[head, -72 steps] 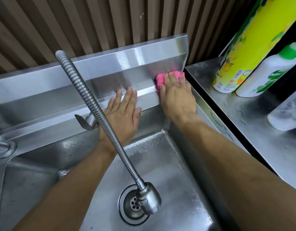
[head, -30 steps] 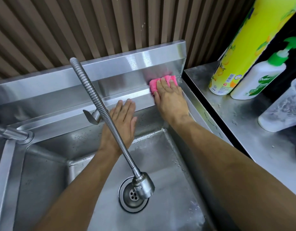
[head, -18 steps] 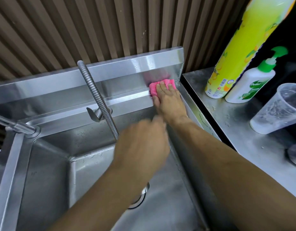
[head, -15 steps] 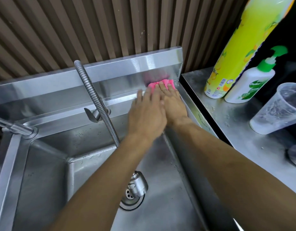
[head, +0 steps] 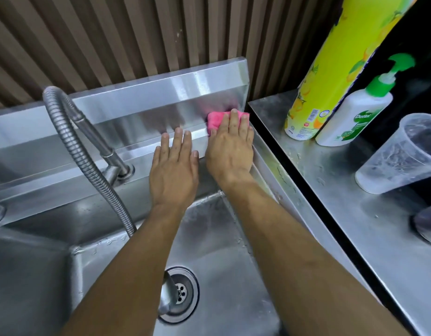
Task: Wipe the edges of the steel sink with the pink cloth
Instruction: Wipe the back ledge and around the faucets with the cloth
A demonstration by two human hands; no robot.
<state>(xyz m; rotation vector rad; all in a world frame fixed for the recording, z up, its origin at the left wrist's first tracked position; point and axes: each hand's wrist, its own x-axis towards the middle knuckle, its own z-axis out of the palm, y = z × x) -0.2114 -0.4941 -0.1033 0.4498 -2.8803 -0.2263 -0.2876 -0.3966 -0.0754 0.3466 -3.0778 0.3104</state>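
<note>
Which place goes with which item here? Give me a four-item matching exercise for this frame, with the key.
Things:
1. pink cloth
2. left hand
3. clear plastic cup
4. drain

Places:
A. on the steel counter right of the sink
B. flat on the sink's back ledge, holding nothing
C. in the sink's back right corner, under the right hand
D. in the basin floor, partly behind the faucet head

Pairs: 1-C, 2-B, 3-A, 4-D
</note>
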